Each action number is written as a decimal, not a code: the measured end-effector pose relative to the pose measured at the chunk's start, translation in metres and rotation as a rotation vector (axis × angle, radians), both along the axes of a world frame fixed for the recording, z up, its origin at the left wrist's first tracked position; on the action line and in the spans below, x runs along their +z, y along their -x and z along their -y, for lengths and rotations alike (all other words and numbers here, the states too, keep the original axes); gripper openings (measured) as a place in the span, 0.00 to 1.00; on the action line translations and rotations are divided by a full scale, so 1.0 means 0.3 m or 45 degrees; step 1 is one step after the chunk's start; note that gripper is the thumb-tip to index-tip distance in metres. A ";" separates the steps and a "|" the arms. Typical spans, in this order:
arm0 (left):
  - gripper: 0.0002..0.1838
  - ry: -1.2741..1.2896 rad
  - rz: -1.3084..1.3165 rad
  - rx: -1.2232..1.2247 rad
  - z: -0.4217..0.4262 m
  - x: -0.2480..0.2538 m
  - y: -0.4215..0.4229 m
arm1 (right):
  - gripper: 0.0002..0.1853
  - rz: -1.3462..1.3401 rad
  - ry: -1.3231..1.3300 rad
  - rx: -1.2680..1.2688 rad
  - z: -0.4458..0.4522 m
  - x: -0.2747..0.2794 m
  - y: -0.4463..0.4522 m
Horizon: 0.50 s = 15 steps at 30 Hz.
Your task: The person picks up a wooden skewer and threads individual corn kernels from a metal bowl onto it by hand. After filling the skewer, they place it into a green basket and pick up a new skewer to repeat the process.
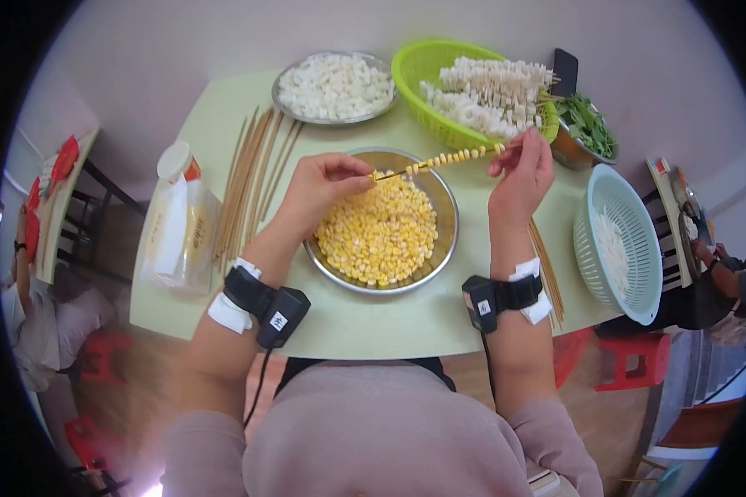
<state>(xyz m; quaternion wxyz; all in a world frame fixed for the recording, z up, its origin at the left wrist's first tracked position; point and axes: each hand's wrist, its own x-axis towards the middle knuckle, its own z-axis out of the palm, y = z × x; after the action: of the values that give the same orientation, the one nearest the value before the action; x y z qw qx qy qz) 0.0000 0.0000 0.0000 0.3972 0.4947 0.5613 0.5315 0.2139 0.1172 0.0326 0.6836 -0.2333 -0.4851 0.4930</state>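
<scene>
Pale green tabletop [348, 335] carries everything. Lime basket [427, 120] at the far side holds loaded white skewers [497, 79], sticks pointing right, probably for easy grabbing. Light-blue basket [651, 248] at right, white pieces inside. Metal bowl [451, 228] sits centrally between the forearms, likely to keep the corn kernels [377, 236] within reach and catch drops. Metal plate [331, 123] of white chunks behind it, off to the left. Bare sticks [244, 182] lie roughly parallel left of the bowl, presumably to pick up singly. Right hand [520, 186] grips the corn skewer [443, 158] near its right end, fingers narrow; left hand [327, 178] is pinched at the other end, apparently on a kernel. Skewer is held slanted over the bowl, right end higher, seemingly so the lower tip is steady and reachable. Hard to make out: left fingertips cover the tip, so kernel contact is unclear; right fingers partly hide the skewer's upper end; right forearm covers part of the sticks beneath; light-blue basket's contents are blurred.
</scene>
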 end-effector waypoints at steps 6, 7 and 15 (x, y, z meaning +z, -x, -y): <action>0.11 -0.074 0.377 0.138 -0.048 0.108 -0.034 | 0.15 -0.020 -0.179 -0.249 0.077 0.081 -0.024; 0.11 -0.087 0.372 0.130 -0.052 0.119 -0.037 | 0.15 -0.027 -0.193 -0.256 0.086 0.090 -0.024; 0.11 -0.053 0.449 0.264 -0.013 0.086 -0.034 | 0.12 0.088 -0.345 -0.217 0.121 0.066 -0.004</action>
<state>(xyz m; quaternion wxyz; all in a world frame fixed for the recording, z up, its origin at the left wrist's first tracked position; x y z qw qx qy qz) 0.0101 0.0038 0.0259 0.4221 0.3416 0.5198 0.6595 0.2150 0.0810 0.0525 0.7309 -0.1962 -0.5488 0.3550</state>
